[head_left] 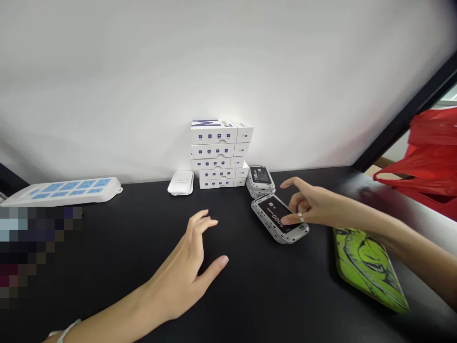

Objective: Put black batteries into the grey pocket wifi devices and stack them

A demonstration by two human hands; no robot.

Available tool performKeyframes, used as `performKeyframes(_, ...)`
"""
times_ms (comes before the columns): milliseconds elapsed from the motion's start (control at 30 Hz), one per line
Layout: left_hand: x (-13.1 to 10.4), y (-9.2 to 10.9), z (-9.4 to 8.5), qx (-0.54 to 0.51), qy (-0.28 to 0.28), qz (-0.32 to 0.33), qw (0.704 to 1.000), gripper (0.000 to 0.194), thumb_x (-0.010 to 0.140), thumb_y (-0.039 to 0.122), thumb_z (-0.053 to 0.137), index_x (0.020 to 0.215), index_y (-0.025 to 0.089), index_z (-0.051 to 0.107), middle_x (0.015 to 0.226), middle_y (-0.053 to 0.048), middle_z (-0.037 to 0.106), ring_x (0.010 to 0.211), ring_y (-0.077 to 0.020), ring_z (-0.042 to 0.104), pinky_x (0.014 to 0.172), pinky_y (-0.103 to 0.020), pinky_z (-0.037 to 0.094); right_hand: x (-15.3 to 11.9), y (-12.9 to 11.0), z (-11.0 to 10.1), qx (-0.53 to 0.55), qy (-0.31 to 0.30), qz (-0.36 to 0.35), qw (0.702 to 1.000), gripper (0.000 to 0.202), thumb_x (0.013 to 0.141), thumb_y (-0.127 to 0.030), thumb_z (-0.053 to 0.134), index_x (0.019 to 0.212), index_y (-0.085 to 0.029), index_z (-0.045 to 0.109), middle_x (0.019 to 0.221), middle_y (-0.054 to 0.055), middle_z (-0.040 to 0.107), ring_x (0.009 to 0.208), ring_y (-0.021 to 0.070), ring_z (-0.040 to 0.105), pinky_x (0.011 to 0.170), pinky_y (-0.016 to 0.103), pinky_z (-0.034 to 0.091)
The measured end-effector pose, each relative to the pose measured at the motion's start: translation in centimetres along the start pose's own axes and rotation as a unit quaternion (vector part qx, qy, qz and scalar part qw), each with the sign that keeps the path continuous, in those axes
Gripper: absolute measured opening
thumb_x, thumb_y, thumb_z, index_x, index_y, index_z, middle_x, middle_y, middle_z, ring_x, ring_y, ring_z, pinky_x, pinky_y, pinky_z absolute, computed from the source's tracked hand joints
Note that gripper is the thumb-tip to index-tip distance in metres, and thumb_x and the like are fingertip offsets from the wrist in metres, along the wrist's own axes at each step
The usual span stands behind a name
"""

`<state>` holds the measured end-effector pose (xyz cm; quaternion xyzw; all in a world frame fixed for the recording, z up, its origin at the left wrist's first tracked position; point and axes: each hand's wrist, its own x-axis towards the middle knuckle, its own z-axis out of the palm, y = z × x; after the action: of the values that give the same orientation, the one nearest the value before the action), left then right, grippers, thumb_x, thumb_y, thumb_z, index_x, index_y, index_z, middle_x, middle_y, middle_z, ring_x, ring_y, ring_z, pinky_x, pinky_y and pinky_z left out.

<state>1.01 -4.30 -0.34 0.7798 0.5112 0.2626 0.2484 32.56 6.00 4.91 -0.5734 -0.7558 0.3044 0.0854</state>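
Observation:
My left hand is over the black table, fingers apart and slightly bent, with nothing in it. My right hand, with a ring on one finger, is at a stack of white devices whose top one shows a black battery label. Its thumb overlaps that label; whether it touches cannot be told. The index finger reaches out while the other fingers curl, and nothing is gripped. Just behind, a second stack of similar devices stands against several piled white boxes with blue print.
Left of the boxes lie thin white covers or devices. A white power strip with blue sockets runs along the wall at left. Under my right forearm is a green patterned case. Red bags hang beyond the table's right side.

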Motion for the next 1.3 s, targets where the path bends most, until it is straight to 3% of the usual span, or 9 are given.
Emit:
performKeyframes(167,0.1,0.1,0.0,0.005,-0.01,-0.008,1.0,0.045,0.098,0.042,0.044,0.135,0.037,0.017,0.155,-0.01,0.014,0.135,-0.0364,0.041,0.1,-0.063,0.046,-1.3,0.9,-1.2,0.144,-0.092,0.023,0.985,0.067,0.069,-0.049,0.078,0.12,-0.025,0.041,0.064,-0.008,0.049,0.05,0.0102,0.046,0.046,0.024,0.034)
performKeyframes(300,0.1,0.0,0.0,0.005,-0.015,-0.011,1.0,0.048,0.097,0.043,0.045,0.135,0.038,0.016,0.155,-0.01,0.013,0.135,-0.0367,0.041,0.1,-0.064,0.045,-2.6,-0.5,-0.9,0.214,-0.127,-0.001,0.969,0.056,0.077,-0.047,0.073,0.119,-0.028,0.042,0.069,-0.008,0.05,0.046,0.0061,0.044,0.042,0.02,0.03)
performKeyframes(467,0.2,0.1,-0.7,0.025,-0.047,0.016,0.998,0.069,0.089,0.052,0.058,0.138,0.036,0.013,0.153,-0.013,0.017,0.137,-0.0389,0.035,0.104,-0.065,0.041,-3.1,-4.3,2.9,0.286,-0.176,-0.043,0.941,0.049,0.081,-0.04,0.072,0.116,-0.029,0.039,0.075,-0.008,0.051,0.044,0.0039,0.048,0.04,0.017,0.033)
performKeyframes(600,0.4,0.5,-1.1,0.015,-0.059,0.08,0.995,0.109,0.058,0.065,0.081,0.14,0.031,0.018,0.138,-0.014,0.037,0.125,-0.0406,0.045,0.1,-0.06,0.046,-2.7,-6.9,6.7,0.358,-0.185,-0.064,0.913,0.049,0.082,-0.044,0.069,0.113,-0.029,0.033,0.077,-0.009,0.051,0.043,0.0064,0.055,0.04,0.019,0.041)
performKeyframes(700,0.2,0.6,-0.9,-0.001,-0.035,0.072,0.997,0.117,0.049,0.06,0.088,0.141,0.03,0.022,0.133,-0.012,0.04,0.119,-0.0397,0.048,0.097,-0.059,0.048,-2.4,-7.9,8.2,0.291,-0.175,-0.065,0.938,0.046,0.085,-0.043,0.063,0.114,-0.028,0.03,0.075,-0.009,0.051,0.043,0.0098,0.057,0.04,0.022,0.044)
performKeyframes(800,0.0,0.5,-0.5,-0.007,-0.036,0.035,0.999,0.116,0.049,0.051,0.09,0.141,0.03,0.022,0.134,-0.012,0.039,0.124,-0.0387,0.043,0.1,-0.06,0.045,-2.2,-8.6,8.4,0.085,-0.106,-0.14,0.981,0.037,0.085,-0.031,0.062,0.115,-0.024,0.042,0.063,-0.01,0.048,0.049,0.0109,0.052,0.049,0.025,0.043)
performKeyframes(900,-0.1,0.3,-0.4,-0.021,-0.041,0.02,0.999,0.117,0.048,0.047,0.091,0.141,0.031,0.022,0.134,-0.011,0.039,0.125,-0.0371,0.043,0.102,-0.059,0.043,-2.1,-9.3,8.1,-0.042,-0.054,-0.189,0.98,0.032,0.082,-0.029,0.064,0.111,-0.022,0.053,0.064,-0.007,0.051,0.056,0.0134,0.051,0.059,0.029,0.041)
performKeyframes(1067,0.1,0.4,-0.6,-0.025,-0.046,0.02,0.998,0.113,0.049,0.046,0.09,0.138,0.033,0.021,0.132,-0.009,0.039,0.121,-0.0357,0.045,0.099,-0.058,0.046,-1.8,-9.9,7.8,-0.063,-0.036,-0.199,0.977,0.03,0.078,-0.032,0.069,0.1,-0.019,0.055,0.1,0.003,0.058,0.083,0.0183,0.057,0.073,0.033,0.044)
performKeyframes(1300,0.6,0.7,-0.8,-0.009,-0.066,0.012,0.998,0.093,0.049,0.041,0.089,0.118,0.028,0.028,0.119,-0.007,0.041,0.107,-0.0317,0.051,0.088,-0.052,0.053,-1.0,-10.6,7.2,-0.012,-0.112,-0.153,0.982,0.042,0.07,-0.043,0.075,0.096,-0.022,0.048,0.101,0.0,0.052,0.09,0.018,0.054,0.068,0.028,0.041)
